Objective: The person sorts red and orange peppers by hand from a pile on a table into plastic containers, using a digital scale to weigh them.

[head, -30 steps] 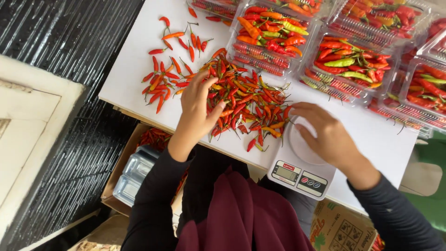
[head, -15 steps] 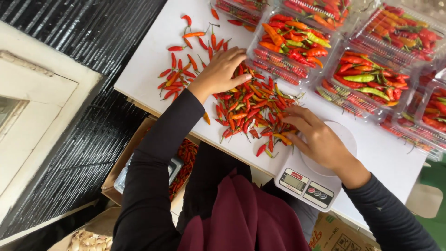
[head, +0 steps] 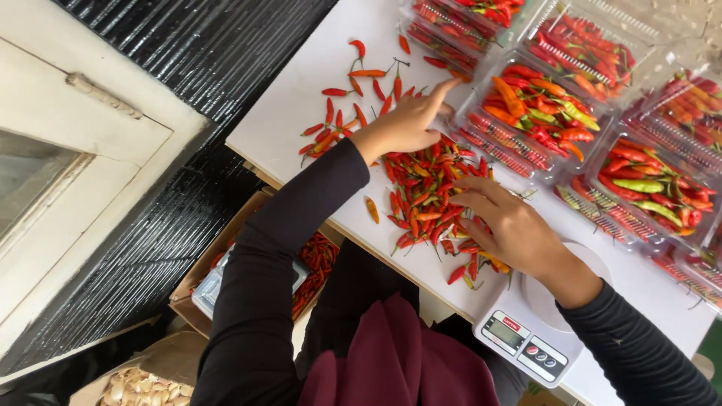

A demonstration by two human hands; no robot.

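Observation:
A loose pile of red and orange chili peppers (head: 421,192) lies on the white table (head: 301,83). My left hand (head: 406,124) rests on the pile's far edge, fingers spread and reaching toward the nearest clear tray. My right hand (head: 508,225) lies flat on the near side of the pile, fingers spread over the chilies. I cannot see a chili held in either hand. A white digital kitchen scale (head: 526,331) sits at the table's near edge, just beyond my right wrist.
Several clear plastic trays of chilies (head: 541,113) line the far side of the table. Scattered chilies (head: 338,113) lie left of the pile. Below the table stand a cardboard box of chilies (head: 316,263) and a bag of garlic (head: 139,387). A black corrugated wall (head: 188,45) is at left.
My left hand has moved from the scattered chilies across to the pile's far edge near the trays. My right hand has shifted from the scale onto the pile.

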